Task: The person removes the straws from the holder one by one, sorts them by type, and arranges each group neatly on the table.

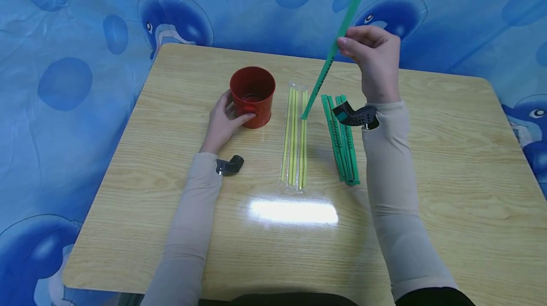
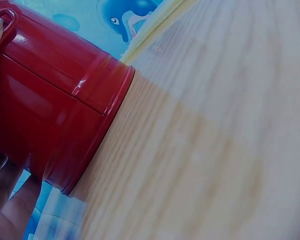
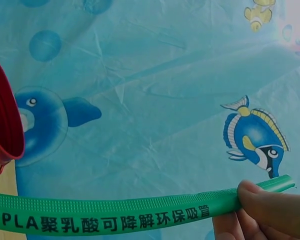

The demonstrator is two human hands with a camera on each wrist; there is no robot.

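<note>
A red metal cup stands on the wooden table, and my left hand grips its near left side, thumb by the small handle. The left wrist view shows the cup's red wall filling the left side with my fingers under it. My right hand is raised above the table and pinches a green wrapped straw near its top end; the straw slants down to the left, its lower tip above the table. In the right wrist view the green straw carries printed characters, fingertips on it.
Yellow straws in clear wrappers lie in the table's middle. A bundle of green wrapped straws lies to their right, beside my right forearm. A blue dolphin-print sheet covers the surroundings. Glare marks the table near me.
</note>
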